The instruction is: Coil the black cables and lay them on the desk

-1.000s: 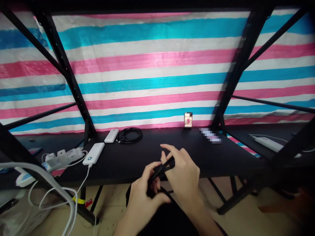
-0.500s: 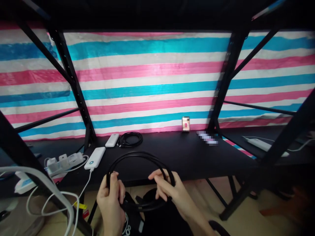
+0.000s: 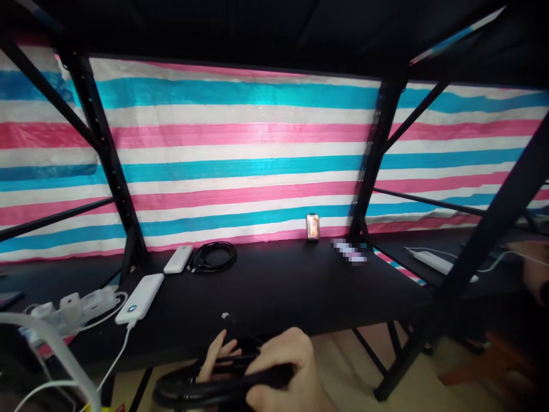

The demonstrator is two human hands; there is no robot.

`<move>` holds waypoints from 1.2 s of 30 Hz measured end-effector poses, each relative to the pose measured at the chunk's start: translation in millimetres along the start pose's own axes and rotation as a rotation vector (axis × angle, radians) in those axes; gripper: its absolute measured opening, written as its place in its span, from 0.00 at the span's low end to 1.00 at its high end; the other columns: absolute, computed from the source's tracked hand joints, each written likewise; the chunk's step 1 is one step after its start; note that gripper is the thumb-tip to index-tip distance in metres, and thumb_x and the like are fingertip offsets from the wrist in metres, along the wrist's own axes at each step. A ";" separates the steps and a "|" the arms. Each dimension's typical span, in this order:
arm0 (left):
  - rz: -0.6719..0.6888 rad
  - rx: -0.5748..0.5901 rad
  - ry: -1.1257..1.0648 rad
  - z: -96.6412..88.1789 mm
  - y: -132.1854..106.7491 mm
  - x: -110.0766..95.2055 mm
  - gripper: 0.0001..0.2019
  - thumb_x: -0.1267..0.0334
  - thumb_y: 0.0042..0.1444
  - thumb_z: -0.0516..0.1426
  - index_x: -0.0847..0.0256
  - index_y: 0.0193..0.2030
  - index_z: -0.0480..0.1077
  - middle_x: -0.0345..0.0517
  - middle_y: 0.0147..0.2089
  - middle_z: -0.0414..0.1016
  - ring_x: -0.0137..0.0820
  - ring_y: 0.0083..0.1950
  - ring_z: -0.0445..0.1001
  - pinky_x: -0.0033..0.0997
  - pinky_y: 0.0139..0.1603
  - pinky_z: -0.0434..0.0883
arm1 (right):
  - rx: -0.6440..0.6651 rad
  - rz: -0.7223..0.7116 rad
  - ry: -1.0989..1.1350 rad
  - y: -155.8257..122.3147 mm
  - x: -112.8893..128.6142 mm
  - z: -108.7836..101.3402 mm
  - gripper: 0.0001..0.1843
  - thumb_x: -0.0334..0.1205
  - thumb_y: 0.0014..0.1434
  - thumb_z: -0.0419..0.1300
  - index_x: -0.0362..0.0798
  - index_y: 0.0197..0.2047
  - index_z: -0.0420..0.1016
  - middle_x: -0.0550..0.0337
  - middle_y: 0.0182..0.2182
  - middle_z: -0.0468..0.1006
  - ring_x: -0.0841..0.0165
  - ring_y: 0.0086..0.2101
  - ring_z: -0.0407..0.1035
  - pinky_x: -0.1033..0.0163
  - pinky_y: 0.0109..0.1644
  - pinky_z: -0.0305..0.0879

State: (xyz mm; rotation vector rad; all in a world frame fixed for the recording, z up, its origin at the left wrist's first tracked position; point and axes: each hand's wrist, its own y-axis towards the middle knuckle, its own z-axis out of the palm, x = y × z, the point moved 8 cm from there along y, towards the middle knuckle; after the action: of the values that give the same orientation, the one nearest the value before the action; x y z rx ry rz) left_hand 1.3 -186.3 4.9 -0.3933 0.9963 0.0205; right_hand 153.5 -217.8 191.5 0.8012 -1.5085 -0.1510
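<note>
A coil of black cable (image 3: 193, 390) is at the bottom centre, low in front of the black tabletop. My right hand (image 3: 287, 366) is closed around the coil's right side, fingers over the top and thumb below. My left hand (image 3: 214, 356) is behind and partly within the coil, its fingers stretched out and apart; loops of cable hide its palm. Just above its fingertips, a small pale plug end (image 3: 226, 316) shows against the tabletop's front edge. Whether the left hand also bears some cable is hidden.
On the black tabletop (image 3: 274, 286) lie two white power banks (image 3: 139, 298) (image 3: 178, 259) and another coiled black cable (image 3: 215, 256). A power strip with chargers (image 3: 71, 312) is at left. A phone-like blurred item (image 3: 313, 227) stands at the back. Black posts (image 3: 369, 160) frame the table.
My hands have come together lower, and the upright cable loop is now bunched and tilted flat. My left hand has loosened its hold and stretched its fingers. The view has shifted slightly.
</note>
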 end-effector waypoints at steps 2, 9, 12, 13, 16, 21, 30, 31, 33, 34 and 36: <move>-0.089 0.101 -0.097 9.3 9.2 12.8 0.23 0.50 0.31 0.67 0.55 0.37 0.75 0.54 0.41 0.79 0.55 0.51 0.74 0.54 0.53 0.69 | 0.013 0.015 0.045 4.3 -5.7 -2.6 0.17 0.55 0.49 0.66 0.51 0.23 0.84 0.62 0.12 0.68 0.73 0.13 0.58 0.67 0.18 0.56; -0.173 0.247 -0.195 74.3 37.6 6.6 0.29 0.54 0.38 0.65 0.49 0.51 0.70 0.52 0.51 0.76 0.50 0.59 0.69 0.53 0.66 0.56 | 0.006 0.061 0.177 16.3 -52.7 -42.5 0.27 0.67 0.48 0.61 0.52 0.16 0.78 0.61 0.10 0.66 0.71 0.14 0.60 0.65 0.20 0.60; -0.057 0.192 -0.142 95.9 60.4 -1.4 0.26 0.56 0.41 0.67 0.47 0.50 0.70 0.43 0.42 0.79 0.43 0.47 0.77 0.43 0.54 0.69 | -0.182 0.119 0.180 14.9 -90.0 -83.3 0.27 0.67 0.44 0.64 0.52 0.14 0.72 0.62 0.10 0.63 0.72 0.15 0.59 0.65 0.21 0.59; -0.010 0.153 -0.116 100.7 68.8 -2.3 0.23 0.58 0.41 0.67 0.48 0.46 0.71 0.40 0.34 0.78 0.39 0.38 0.78 0.40 0.46 0.72 | -0.271 0.163 0.203 14.5 -103.8 -97.9 0.27 0.67 0.44 0.64 0.51 0.15 0.71 0.63 0.11 0.62 0.73 0.15 0.57 0.66 0.21 0.58; 0.048 0.095 -0.079 118.6 90.1 2.1 0.17 0.55 0.36 0.69 0.55 0.34 0.72 0.34 0.15 0.65 0.33 0.20 0.70 0.34 0.28 0.70 | -0.477 0.376 0.397 18.6 -147.8 -130.1 0.31 0.70 0.48 0.59 0.48 0.21 0.69 0.72 0.10 0.50 0.80 0.13 0.43 0.71 0.16 0.46; -0.128 -0.021 -0.109 141.9 118.0 13.7 0.21 0.54 0.40 0.68 0.59 0.20 0.60 0.27 0.10 0.47 0.19 0.10 0.49 0.26 0.20 0.64 | -0.553 0.633 0.492 44.0 -210.2 -169.2 0.32 0.71 0.49 0.57 0.47 0.32 0.69 0.76 0.14 0.50 0.80 0.13 0.46 0.72 0.15 0.52; -0.172 0.094 -0.183 171.3 211.2 16.3 0.21 0.55 0.55 0.60 0.61 0.21 0.55 0.27 0.12 0.45 0.16 0.12 0.42 0.21 0.15 0.53 | -0.203 0.659 -0.061 82.8 -307.0 -246.5 0.23 0.51 0.59 0.54 0.43 0.51 0.71 0.63 0.25 0.71 0.71 0.26 0.68 0.72 0.19 0.64; -0.173 0.105 -0.182 171.2 217.2 17.7 0.20 0.55 0.55 0.60 0.61 0.21 0.57 0.27 0.12 0.46 0.16 0.12 0.43 0.21 0.16 0.55 | -0.259 0.647 -0.094 86.8 -317.0 -259.9 0.24 0.50 0.57 0.55 0.44 0.53 0.69 0.63 0.25 0.71 0.71 0.26 0.69 0.72 0.17 0.63; -0.183 0.103 -0.193 167.6 223.8 20.3 0.17 0.59 0.54 0.60 0.62 0.22 0.59 0.28 0.14 0.48 0.17 0.13 0.47 0.22 0.17 0.58 | -0.378 0.627 -0.119 93.1 -334.7 -283.6 0.26 0.50 0.54 0.57 0.46 0.53 0.67 0.63 0.28 0.71 0.71 0.25 0.68 0.72 0.14 0.61; -0.191 0.093 -0.202 164.8 224.5 21.1 0.16 0.61 0.54 0.61 0.62 0.22 0.60 0.29 0.14 0.49 0.18 0.13 0.48 0.23 0.18 0.60 | -0.430 0.613 -0.115 95.2 -341.6 -292.9 0.26 0.50 0.52 0.57 0.46 0.52 0.68 0.63 0.28 0.70 0.71 0.23 0.67 0.73 0.13 0.59; -0.199 0.074 -0.205 159.3 222.9 21.0 0.16 0.64 0.51 0.62 0.62 0.20 0.59 0.30 0.14 0.50 0.18 0.14 0.50 0.24 0.20 0.64 | -0.502 0.583 -0.090 96.8 -350.3 -304.8 0.23 0.49 0.51 0.56 0.46 0.48 0.69 0.65 0.26 0.68 0.73 0.20 0.64 0.73 0.12 0.55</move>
State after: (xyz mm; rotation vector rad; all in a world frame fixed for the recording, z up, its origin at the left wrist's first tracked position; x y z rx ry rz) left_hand 98.9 70.3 -5.7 -0.4128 0.7506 -0.1529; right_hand 358.9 163.1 -2.6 -0.0567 -1.6347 -0.1208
